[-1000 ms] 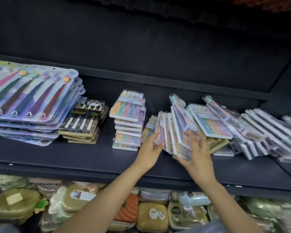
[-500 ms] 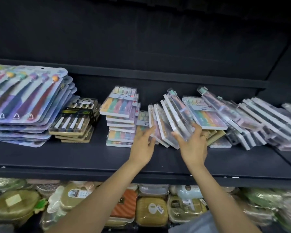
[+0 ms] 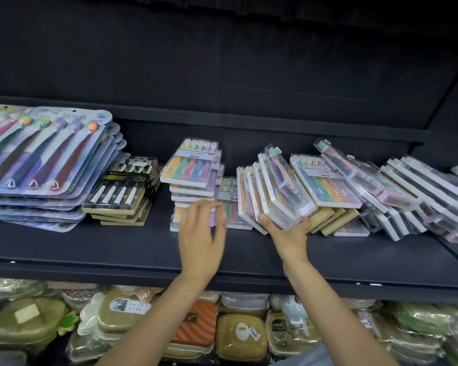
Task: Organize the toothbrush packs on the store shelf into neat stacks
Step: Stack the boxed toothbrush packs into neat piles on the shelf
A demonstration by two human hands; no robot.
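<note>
Several clear toothbrush packs (image 3: 278, 191) lean on edge in a row at the middle of the dark shelf (image 3: 117, 249). My right hand (image 3: 288, 233) cups their lower front edges from below, fingers curled under them. My left hand (image 3: 200, 233) hovers with fingers spread in front of a flat stack of pastel toothbrush packs (image 3: 193, 175), touching nothing that I can see. One pastel pack (image 3: 229, 199) lies flat behind, between the stack and the leaning row.
Large blister cards of toothbrushes (image 3: 37, 159) are piled at the left, beside a stack of black-and-gold packs (image 3: 122, 191). More packs (image 3: 407, 191) slump in a tilted heap to the right. The shelf below holds wrapped soap dishes (image 3: 191, 328).
My left hand left the leaning packs and moved left toward the pastel stack. My right hand slid lower, under the row's front edges. The row stands a little steeper.
</note>
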